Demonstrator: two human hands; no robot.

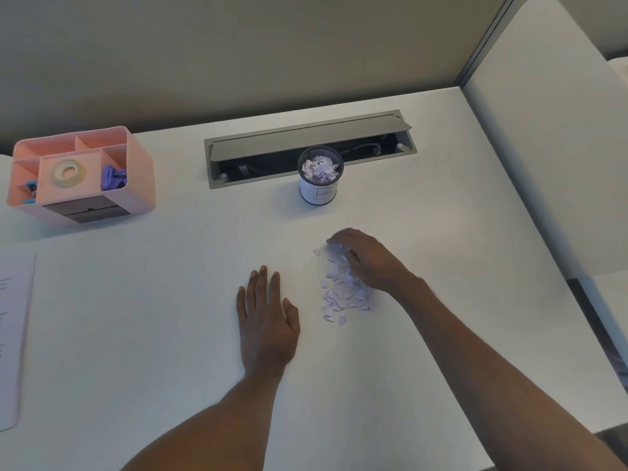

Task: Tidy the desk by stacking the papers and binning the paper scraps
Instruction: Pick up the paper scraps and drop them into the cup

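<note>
At the far left edge of the white desk [153,300], the papers [13,334] lie in one flat, squared stack of thin printed sheets, so that half of the job looks done. Behind them stands a pink plastic organizer [139,171], boxy with rounded corners, holding a glossy tape roll [69,172] and purple clips [114,178].

Mid-desk, the left hand [266,321] lies flat on the smooth matte top, fingers straight, holding nothing. Beyond it, a grey metal cable tray [309,147] is set into the desk with its lid tipped up. Just in front stands the bin [317,195], a small round cup with black mesh at the top and a white label band. It is already heaped to the rim with torn paper, so binning is well under way.

What is left sits just right of the left hand: a loose pile of scraps [343,294], small ragged pale-lilac bits, light and flimsy, some strayed at its near edge. The right hand [367,260] is curled over the pile's far end, fingers grasping a clutch of them. The bin looks to have little room left.
</note>
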